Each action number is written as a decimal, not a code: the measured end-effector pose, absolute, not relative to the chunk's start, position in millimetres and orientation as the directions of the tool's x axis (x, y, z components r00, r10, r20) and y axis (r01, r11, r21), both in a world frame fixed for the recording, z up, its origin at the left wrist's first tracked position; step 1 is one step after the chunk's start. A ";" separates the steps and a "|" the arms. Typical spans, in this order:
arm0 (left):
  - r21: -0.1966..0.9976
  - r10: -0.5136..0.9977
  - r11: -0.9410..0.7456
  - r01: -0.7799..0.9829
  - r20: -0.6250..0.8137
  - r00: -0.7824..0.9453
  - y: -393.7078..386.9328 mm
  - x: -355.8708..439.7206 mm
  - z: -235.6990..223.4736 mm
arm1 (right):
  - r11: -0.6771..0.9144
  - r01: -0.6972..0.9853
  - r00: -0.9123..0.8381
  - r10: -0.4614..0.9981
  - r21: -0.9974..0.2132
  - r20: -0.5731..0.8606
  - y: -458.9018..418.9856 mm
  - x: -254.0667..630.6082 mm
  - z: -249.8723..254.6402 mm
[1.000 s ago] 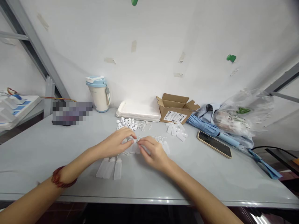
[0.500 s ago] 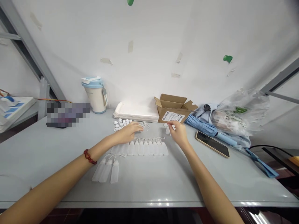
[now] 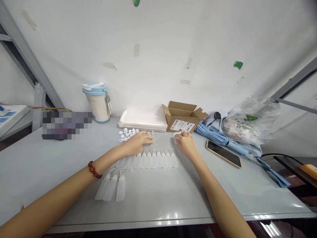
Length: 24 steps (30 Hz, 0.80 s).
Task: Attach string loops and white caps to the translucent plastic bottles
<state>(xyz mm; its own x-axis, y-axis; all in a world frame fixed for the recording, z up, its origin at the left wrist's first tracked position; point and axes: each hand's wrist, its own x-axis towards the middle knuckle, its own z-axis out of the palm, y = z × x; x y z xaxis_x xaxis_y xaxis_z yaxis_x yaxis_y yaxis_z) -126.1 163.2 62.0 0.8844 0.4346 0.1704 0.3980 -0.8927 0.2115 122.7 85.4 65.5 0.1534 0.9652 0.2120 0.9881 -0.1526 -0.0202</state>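
Note:
My left hand reaches over the table with its fingers stretched out and apart, beside a small heap of white caps. Its fingertips are close to some loose white cords. My right hand is closed in a pinch in front of the cardboard box, on a small white translucent piece that the fingers mostly cover. Between and below my hands lies a row of flat translucent bottles with thin white loops at their tops. Several more translucent bottles lie nearer to me, at the left.
Behind the hands are a stack of white envelopes and an open cardboard box. A lidded cup stands at the left. To the right lie a phone, a folded blue umbrella and a plastic bag.
My right hand has turned and lowered slightly, and the piece in it is now more hidden. My left hand stays near the cords. The whole view has shifted a little.

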 end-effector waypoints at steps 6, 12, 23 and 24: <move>0.152 0.391 -0.917 0.370 0.149 0.908 161.2 -120.7 65.8 | -0.150 0.987 0.141 0.979 0.052 0.145 84.3 119.0 66.0; 0.039 0.382 -0.924 0.381 0.185 0.906 148.0 -124.6 67.6 | -0.129 0.989 0.122 0.988 0.076 0.095 84.2 115.9 64.4; 0.389 0.596 -0.802 0.452 0.560 0.575 137.7 -152.8 73.3 | -0.097 0.995 0.092 0.982 0.025 0.162 83.4 111.4 58.0; 0.438 0.633 -0.774 0.458 0.575 0.519 135.6 -155.0 73.5 | -0.095 0.995 0.092 0.981 0.013 0.174 83.2 110.7 57.0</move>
